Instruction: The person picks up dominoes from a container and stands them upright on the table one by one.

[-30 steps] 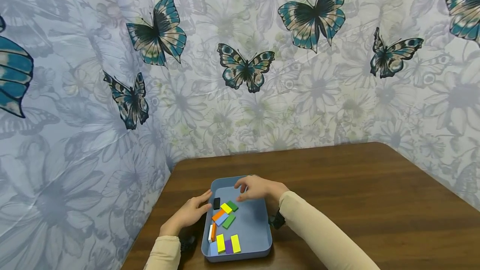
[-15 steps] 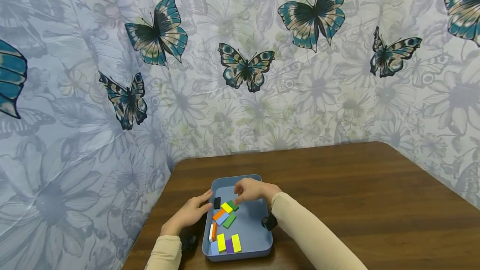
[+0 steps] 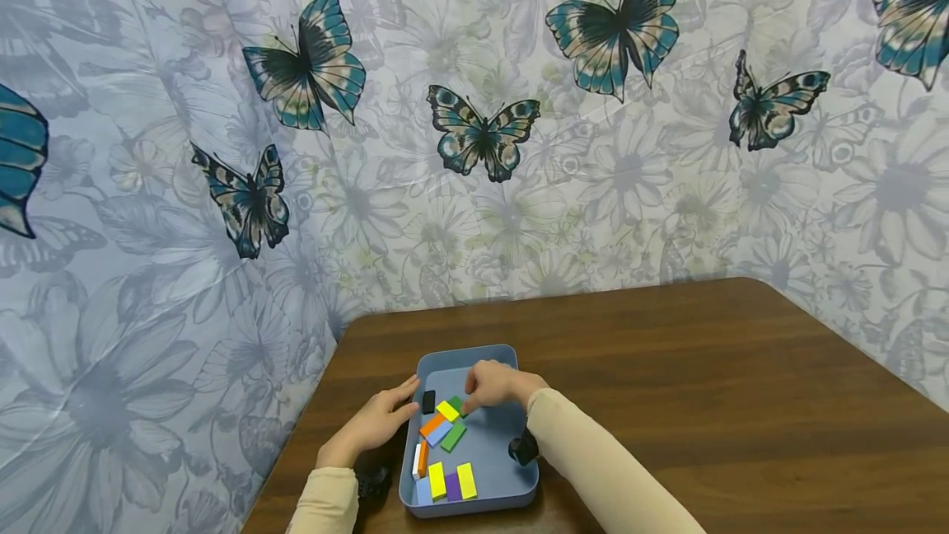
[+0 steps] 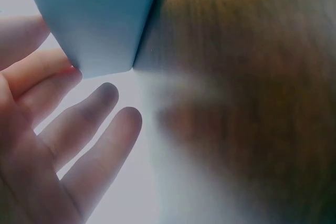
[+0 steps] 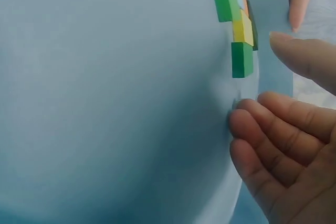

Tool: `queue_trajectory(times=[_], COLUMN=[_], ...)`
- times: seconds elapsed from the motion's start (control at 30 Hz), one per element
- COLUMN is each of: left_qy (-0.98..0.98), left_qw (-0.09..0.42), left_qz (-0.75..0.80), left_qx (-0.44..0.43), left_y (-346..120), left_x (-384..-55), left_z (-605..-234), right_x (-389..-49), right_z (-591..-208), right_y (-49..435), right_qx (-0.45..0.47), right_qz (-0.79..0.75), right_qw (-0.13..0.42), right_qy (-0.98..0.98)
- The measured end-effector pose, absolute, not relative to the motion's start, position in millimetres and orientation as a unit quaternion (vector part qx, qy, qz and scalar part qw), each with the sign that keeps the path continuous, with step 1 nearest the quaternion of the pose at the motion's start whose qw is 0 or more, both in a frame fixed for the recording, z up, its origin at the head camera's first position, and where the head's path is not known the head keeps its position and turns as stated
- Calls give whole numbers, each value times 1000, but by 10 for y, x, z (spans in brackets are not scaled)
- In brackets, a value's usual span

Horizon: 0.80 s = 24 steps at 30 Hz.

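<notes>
A blue tray (image 3: 489,468) holds several small coloured blocks. Along its left side, the fairly straight fingers of my left hand (image 3: 374,420) rest against the outer wall; the left wrist view shows the fingers at the tray's wall (image 4: 100,19). My right hand (image 3: 495,383) is inside the tray, by the upper green block (image 3: 455,404). The right wrist view has that green block (image 5: 242,60) near the gap between thumb and fingers, apart from both. Beside it lie a yellow block (image 3: 448,411), an orange block (image 3: 432,424), a light blue block (image 3: 439,433) and another green block (image 3: 453,437).
A black block (image 3: 428,401) lies near the tray's upper left. White (image 3: 417,461) and orange blocks stand along the left wall, and yellow (image 3: 466,481) and purple (image 3: 453,486) blocks lie near the front. The tray sits on a brown wooden table (image 3: 630,377).
My right hand has come left and down inside the tray, closer to the upper green block. The left hand stays at the tray's side, and the blocks lie as before.
</notes>
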<state>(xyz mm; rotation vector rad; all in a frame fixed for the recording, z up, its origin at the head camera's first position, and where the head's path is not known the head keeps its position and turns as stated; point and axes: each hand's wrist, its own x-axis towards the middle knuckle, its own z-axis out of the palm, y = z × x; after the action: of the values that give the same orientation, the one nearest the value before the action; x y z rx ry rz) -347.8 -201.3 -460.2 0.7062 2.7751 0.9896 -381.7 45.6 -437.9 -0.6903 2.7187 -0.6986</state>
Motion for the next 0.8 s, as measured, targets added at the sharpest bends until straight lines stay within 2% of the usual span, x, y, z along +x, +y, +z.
queue_trajectory(times=[0.27, 0.8], left_qy=[916, 921], left_qw=[32, 30], left_qz=[326, 321], left_qx=[231, 219], left_y=[-1992, -1976], left_x=[-3466, -3480], left_z=[-4612, -4643], right_x=[-3797, -3783], right_z=[-4434, -4501], right_y=[422, 383], right_qx=[-241, -235], right_qz=[-254, -253], right_qw=[106, 97], right_qy=[931, 933])
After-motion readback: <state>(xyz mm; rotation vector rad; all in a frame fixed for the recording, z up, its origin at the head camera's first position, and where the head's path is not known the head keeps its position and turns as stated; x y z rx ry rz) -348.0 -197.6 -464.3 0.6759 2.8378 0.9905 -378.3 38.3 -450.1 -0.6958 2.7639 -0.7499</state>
